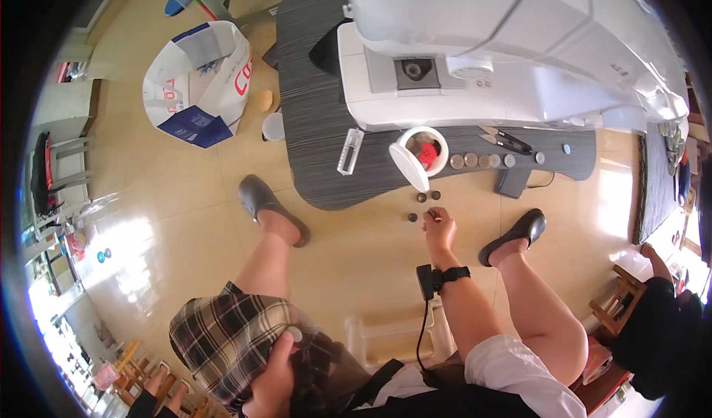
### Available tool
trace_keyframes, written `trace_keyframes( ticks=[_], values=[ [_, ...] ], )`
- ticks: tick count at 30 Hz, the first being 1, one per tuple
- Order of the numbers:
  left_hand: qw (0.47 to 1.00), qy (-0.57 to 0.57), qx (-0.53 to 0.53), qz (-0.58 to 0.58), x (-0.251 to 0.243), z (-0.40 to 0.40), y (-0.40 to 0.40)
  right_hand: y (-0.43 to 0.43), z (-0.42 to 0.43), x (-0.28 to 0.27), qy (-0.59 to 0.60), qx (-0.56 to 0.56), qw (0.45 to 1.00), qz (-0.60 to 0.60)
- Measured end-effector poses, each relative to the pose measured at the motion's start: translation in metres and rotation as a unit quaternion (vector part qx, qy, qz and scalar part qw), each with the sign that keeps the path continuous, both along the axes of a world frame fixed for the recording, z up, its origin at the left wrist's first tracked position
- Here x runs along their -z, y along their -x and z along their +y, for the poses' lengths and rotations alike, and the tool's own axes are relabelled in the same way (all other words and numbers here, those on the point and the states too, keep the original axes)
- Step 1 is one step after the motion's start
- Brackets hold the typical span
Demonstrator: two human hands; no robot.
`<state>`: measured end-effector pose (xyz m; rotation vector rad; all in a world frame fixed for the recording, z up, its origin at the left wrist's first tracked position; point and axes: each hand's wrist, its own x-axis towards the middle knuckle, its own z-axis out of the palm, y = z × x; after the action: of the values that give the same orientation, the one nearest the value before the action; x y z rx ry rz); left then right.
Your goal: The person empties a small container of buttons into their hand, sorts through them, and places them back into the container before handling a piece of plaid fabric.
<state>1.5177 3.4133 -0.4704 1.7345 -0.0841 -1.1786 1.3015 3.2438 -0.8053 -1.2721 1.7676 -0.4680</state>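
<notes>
My left hand [275,370] rests on plaid cloth [228,334] over my lap, the thumb pressed on a round grey button [293,334]. Between the feet, my right hand [441,233] reaches low, its fingertips pinched around a dark button [431,213]. Several other dark buttons [421,197] lie close by, seemingly on the floor. Just beyond them is a white round tub [444,151], its hinged lid [410,169] tipped back; a large red button [427,155] shows inside. A row of grey and brown buttons [470,160] lines the table's edge to its right.
A white sewing machine [500,106] covers much of the grey table [317,162]. Thread snips [506,140] and a buttonhole presser foot [350,151] lie before it. A pedal [512,183] sits below. Left are a shopping bag [194,90] and a white lidded container [273,126].
</notes>
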Motion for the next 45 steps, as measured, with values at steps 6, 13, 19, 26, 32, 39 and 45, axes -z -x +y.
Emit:
trace_keyframes(
  ticks=[6, 13, 19, 26, 32, 39, 45],
  values=[
    [0.987, -0.063, -0.122, 0.084, -0.028, -0.028, 0.011, -0.039, -0.048, -0.18, 0.116, -0.016, 0.979, -0.168],
    [0.998, 0.007, -0.063, -0.024, -0.004, -0.007, 0.009, -0.085, -0.099, -0.278, 0.246, -0.2, 0.938, -0.143],
    [0.996, -0.036, -0.079, -0.006, 0.003, 0.006, 0.006, -0.068, -0.089, -0.261, 0.227, -0.079, 0.952, -0.191],
    [0.996, -0.066, -0.054, -0.004, -0.011, -0.011, 0.008, 0.016, -0.038, -0.068, 0.072, -0.123, 0.99, -0.013],
    [0.992, -0.109, -0.013, -0.068, -0.007, -0.01, 0.002, 0.003, -0.032, -0.012, 0.031, -0.194, 0.976, 0.096],
    [0.99, -0.088, -0.053, -0.094, 0.001, -0.013, 0.005, 0.002, -0.039, 0.006, 0.032, -0.239, 0.965, 0.108],
    [0.998, -0.049, -0.023, -0.025, -0.005, 0.002, -0.003, -0.017, -0.037, 0.002, 0.078, -0.274, 0.957, 0.06]
  ],
)
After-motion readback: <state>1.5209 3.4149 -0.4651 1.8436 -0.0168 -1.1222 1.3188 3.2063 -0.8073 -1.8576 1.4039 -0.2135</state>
